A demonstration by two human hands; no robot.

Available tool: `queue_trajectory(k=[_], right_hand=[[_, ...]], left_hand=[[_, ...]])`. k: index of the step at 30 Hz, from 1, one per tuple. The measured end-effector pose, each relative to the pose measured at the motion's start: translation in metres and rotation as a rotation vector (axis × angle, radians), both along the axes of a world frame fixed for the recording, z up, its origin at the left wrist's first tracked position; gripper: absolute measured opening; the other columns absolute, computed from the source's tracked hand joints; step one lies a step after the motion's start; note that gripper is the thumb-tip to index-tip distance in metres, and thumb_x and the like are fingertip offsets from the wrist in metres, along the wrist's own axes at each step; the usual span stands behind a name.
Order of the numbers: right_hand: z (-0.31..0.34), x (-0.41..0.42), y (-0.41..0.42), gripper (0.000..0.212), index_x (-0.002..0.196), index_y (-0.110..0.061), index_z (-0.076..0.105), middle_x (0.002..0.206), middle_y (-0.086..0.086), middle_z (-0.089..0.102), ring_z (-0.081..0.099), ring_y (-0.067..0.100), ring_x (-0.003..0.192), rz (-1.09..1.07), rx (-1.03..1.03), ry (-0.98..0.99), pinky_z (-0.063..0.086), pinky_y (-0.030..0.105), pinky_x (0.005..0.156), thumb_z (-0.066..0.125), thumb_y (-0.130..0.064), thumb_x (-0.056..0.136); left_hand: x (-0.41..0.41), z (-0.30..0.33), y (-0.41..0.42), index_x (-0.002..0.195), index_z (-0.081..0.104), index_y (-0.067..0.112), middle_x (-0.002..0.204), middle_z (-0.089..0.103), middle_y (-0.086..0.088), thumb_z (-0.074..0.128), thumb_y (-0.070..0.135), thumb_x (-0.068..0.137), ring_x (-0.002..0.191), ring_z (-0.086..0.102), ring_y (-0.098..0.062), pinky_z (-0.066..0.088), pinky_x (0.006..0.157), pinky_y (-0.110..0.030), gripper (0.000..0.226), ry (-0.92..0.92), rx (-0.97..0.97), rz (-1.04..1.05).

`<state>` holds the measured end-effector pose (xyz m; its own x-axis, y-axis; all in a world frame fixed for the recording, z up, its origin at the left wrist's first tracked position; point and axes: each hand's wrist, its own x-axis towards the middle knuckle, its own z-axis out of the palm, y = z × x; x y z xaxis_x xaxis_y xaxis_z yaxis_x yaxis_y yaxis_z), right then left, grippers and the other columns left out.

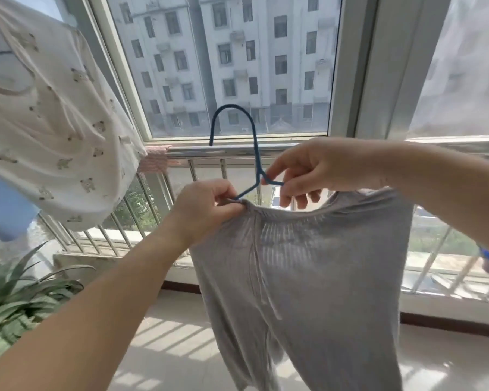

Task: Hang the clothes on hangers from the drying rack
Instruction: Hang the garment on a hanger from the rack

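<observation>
The grey ribbed garment [308, 277] hangs mid-air before the window railing [209, 153]; soft, light and stretchy, best taken at its gathered top edge; left hand [206, 210] pinches that edge; right hand [322, 170] pinches the blue wire hanger [255, 153].

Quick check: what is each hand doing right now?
Left hand: pinches the grey garment at its waistband.
Right hand: fingers pinch the blue hanger.

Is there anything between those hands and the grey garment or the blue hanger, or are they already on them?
Nothing visible is in the way. The left hand already pinches the grey garment at its gathered top edge, over one arm of the blue hanger. The right hand pinches the hanger just below its hook. The drying rack itself is out of view.
</observation>
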<state>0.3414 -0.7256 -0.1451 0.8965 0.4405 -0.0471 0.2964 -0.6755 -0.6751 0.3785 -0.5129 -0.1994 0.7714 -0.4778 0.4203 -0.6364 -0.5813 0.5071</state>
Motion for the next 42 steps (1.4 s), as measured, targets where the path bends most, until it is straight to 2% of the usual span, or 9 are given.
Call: queue_trajectory(k=[5, 9, 12, 15, 21, 26, 31, 36, 42], right_hand=[[-0.040, -0.006, 0.011, 0.016, 0.077, -0.032, 0.066, 0.050, -0.015, 0.063, 0.044, -0.002, 0.040, -0.206, -0.049, -0.123, 0.035, 0.012, 0.041, 0.061, -0.047, 0.081], [-0.059, -0.015, 0.008, 0.030, 0.064, -0.023, 0.067, 0.048, -0.009, 0.060, 0.039, 0.003, 0.038, -0.281, 0.058, -0.150, 0.031, 0.014, 0.039, 0.060, -0.046, 0.082], [-0.068, -0.025, 0.006, 0.029, 0.073, -0.016, 0.070, 0.056, -0.006, 0.061, 0.041, 0.004, 0.043, -0.222, 0.110, -0.147, 0.031, 0.014, 0.042, 0.062, -0.043, 0.081], [-0.071, -0.033, 0.007, 0.016, 0.070, -0.024, 0.068, 0.051, -0.014, 0.060, 0.044, -0.003, 0.040, -0.153, 0.207, -0.156, 0.031, 0.005, 0.042, 0.063, -0.033, 0.083], [-0.072, -0.037, 0.002, 0.014, 0.070, -0.027, 0.068, 0.050, -0.014, 0.058, 0.048, -0.005, 0.047, -0.148, 0.291, -0.167, 0.035, 0.006, 0.048, 0.063, -0.029, 0.083], [-0.080, -0.038, -0.008, 0.015, 0.072, -0.021, 0.069, 0.052, -0.011, 0.057, 0.048, -0.003, 0.046, -0.182, 0.288, -0.149, 0.036, 0.008, 0.047, 0.063, -0.033, 0.079], [-0.090, -0.036, -0.020, 0.016, 0.070, -0.027, 0.069, 0.053, -0.010, 0.060, 0.049, 0.009, 0.053, -0.270, 0.261, -0.143, 0.040, 0.018, 0.050, 0.063, -0.042, 0.072], [-0.101, -0.024, -0.027, 0.015, 0.077, -0.021, 0.070, 0.054, -0.010, 0.061, 0.050, 0.004, 0.050, -0.390, 0.147, -0.207, 0.040, 0.015, 0.049, 0.065, -0.034, 0.081], [-0.112, -0.018, -0.016, 0.027, 0.073, -0.019, 0.061, 0.069, 0.000, 0.062, 0.059, 0.021, 0.068, -0.317, -0.444, -0.447, 0.049, 0.036, 0.064, 0.057, -0.041, 0.087]], left_hand=[[-0.013, -0.028, -0.019, 0.070, 0.064, 0.018, 0.063, 0.059, 0.008, 0.076, 0.028, 0.069, 0.059, 0.053, -0.004, 0.043, 0.060, -0.018, 0.016, 0.148, 0.014, -0.045], [-0.017, -0.037, -0.013, 0.081, 0.071, 0.022, 0.088, 0.071, -0.002, 0.076, 0.046, 0.062, 0.088, 0.065, -0.015, 0.049, 0.088, -0.039, 0.031, 0.498, 0.034, -0.228], [-0.021, -0.043, -0.011, 0.081, 0.072, 0.027, 0.108, 0.068, 0.001, 0.053, 0.073, 0.066, 0.109, 0.059, -0.015, 0.036, 0.101, -0.041, 0.052, 0.829, 0.013, -0.448], [-0.019, -0.056, -0.015, 0.077, 0.073, 0.022, 0.103, 0.070, 0.000, 0.019, 0.065, 0.083, 0.109, 0.058, -0.014, 0.025, 0.105, -0.042, 0.069, 0.960, 0.013, -0.483], [-0.017, -0.077, -0.029, 0.067, 0.052, 0.021, 0.081, 0.055, -0.006, 0.032, 0.035, 0.095, 0.075, 0.046, -0.015, 0.037, 0.084, -0.037, 0.037, 0.680, 0.300, -0.335], [-0.004, -0.066, -0.024, 0.063, 0.055, 0.024, 0.074, 0.056, 0.004, 0.018, 0.056, 0.089, 0.070, 0.048, -0.009, 0.038, 0.077, -0.029, 0.055, 0.419, 0.454, -0.336], [0.015, -0.043, -0.008, 0.071, 0.062, -0.004, 0.069, 0.059, -0.013, 0.013, 0.094, 0.052, 0.063, 0.053, -0.020, 0.046, 0.070, -0.031, 0.111, 0.332, 0.455, -0.367], [0.013, -0.026, -0.001, 0.058, 0.054, 0.004, 0.065, 0.054, -0.016, 0.049, 0.068, 0.061, 0.057, 0.046, -0.020, 0.048, 0.056, -0.039, 0.064, 0.166, 0.444, -0.432], [0.013, -0.022, -0.001, 0.051, 0.043, 0.023, 0.063, 0.052, -0.001, 0.059, 0.051, 0.076, 0.055, 0.042, -0.010, 0.044, 0.055, -0.026, 0.041, -0.082, 0.650, -0.402]])
